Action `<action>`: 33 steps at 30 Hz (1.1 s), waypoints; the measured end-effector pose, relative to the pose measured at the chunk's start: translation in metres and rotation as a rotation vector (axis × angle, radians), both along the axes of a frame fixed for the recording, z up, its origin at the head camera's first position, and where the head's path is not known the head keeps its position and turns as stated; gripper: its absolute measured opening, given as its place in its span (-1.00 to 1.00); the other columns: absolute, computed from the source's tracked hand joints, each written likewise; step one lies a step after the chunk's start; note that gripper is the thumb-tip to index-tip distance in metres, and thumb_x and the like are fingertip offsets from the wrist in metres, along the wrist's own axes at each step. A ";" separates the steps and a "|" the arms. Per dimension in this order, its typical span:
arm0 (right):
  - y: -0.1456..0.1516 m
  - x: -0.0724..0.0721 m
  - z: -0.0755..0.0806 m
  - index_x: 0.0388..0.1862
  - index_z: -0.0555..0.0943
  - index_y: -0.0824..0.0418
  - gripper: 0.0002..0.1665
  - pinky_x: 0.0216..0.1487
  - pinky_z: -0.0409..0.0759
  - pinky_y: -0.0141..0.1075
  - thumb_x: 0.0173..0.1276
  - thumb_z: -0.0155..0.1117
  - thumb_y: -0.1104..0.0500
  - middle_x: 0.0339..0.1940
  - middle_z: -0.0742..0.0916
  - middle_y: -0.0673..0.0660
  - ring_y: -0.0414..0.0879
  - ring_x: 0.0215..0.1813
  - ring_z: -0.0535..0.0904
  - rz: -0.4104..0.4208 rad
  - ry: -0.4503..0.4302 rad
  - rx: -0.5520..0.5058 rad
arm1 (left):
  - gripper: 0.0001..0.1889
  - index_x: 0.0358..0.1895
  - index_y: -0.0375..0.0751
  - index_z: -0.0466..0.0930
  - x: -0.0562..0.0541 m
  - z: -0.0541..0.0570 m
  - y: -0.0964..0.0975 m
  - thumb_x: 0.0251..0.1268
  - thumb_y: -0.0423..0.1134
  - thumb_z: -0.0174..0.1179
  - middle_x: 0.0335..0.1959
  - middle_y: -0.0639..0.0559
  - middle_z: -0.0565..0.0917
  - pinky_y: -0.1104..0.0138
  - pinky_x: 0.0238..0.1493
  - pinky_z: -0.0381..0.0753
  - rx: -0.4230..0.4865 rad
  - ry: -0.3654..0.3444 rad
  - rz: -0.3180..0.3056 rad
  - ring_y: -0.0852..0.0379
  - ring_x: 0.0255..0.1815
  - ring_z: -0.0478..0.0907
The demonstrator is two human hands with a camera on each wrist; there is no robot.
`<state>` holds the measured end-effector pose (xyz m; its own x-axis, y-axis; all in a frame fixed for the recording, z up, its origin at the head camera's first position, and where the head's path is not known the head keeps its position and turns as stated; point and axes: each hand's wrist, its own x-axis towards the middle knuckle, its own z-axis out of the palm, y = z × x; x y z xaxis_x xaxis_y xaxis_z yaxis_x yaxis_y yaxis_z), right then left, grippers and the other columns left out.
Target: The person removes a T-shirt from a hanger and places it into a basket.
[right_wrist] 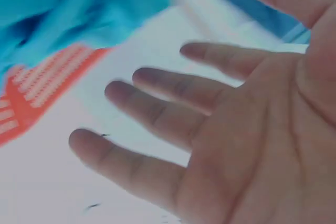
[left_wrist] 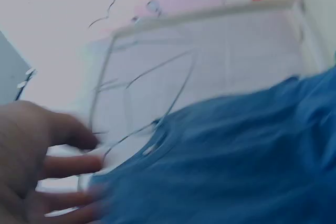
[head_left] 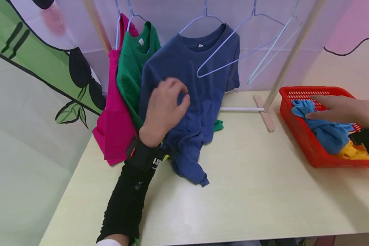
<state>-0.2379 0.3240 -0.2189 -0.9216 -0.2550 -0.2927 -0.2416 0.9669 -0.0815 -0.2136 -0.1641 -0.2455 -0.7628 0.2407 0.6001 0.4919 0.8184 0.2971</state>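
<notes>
Dark blue, a T-shirt [head_left: 192, 68] hangs at the far middle of the table [head_left: 249, 198], right of a green shirt [head_left: 133, 58] and a pink garment [head_left: 118, 112], on the feed reaching me at my remote post. In front, the left hand [head_left: 165, 109] curves its fingers loosely, thumb apart, holding nothing (whether it touches the fabric, I cannot tell). At right, the right hand [head_left: 345, 108] is outstretched, fingers straight and spread, grasping nothing, over blue cloth [head_left: 329, 136] in a red basket [head_left: 301, 136], where yellow cloth [head_left: 352, 152] lies at the near end.

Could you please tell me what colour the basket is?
The basket is red, clearest in the head view.
</notes>
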 end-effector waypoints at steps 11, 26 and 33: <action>-0.064 0.061 0.012 0.60 0.31 0.37 0.00 -0.04 0.74 0.29 0.45 0.47 -0.17 0.48 0.47 0.50 0.52 0.41 0.33 0.113 0.108 -0.047 | -0.41 0.55 -0.33 0.36 -0.010 0.052 -0.024 0.69 -0.02 0.06 0.43 -0.28 0.53 0.04 0.40 0.56 0.188 -0.041 0.148 -0.14 0.39 0.55; -0.122 0.077 0.006 0.54 0.50 0.20 -0.16 0.08 0.75 0.08 0.47 0.41 -0.24 0.41 0.67 0.14 0.09 0.31 0.65 0.337 0.052 -0.204 | -0.46 0.00 -0.44 0.60 -0.004 0.057 0.005 0.81 0.02 -0.17 -0.62 -0.23 0.45 0.05 -0.54 0.46 0.167 0.341 0.296 -0.24 -0.63 0.52; -0.143 0.072 0.014 0.13 0.76 0.18 -0.69 -0.18 0.67 -0.43 0.44 0.50 0.20 -0.09 0.83 -0.05 -0.28 -0.14 0.71 0.455 0.479 -0.546 | -0.48 -0.04 -0.46 0.59 0.046 0.061 0.012 0.79 -0.01 -0.13 -0.60 -0.26 0.51 0.03 -0.46 0.66 0.168 0.417 0.322 -0.17 -0.66 0.50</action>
<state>-0.1657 0.1812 -0.2051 -0.6886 -0.6217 0.3732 -0.7236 0.6228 -0.2976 -0.1676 -0.1525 -0.1847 -0.4718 -0.0902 0.8771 0.3289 0.9050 0.2700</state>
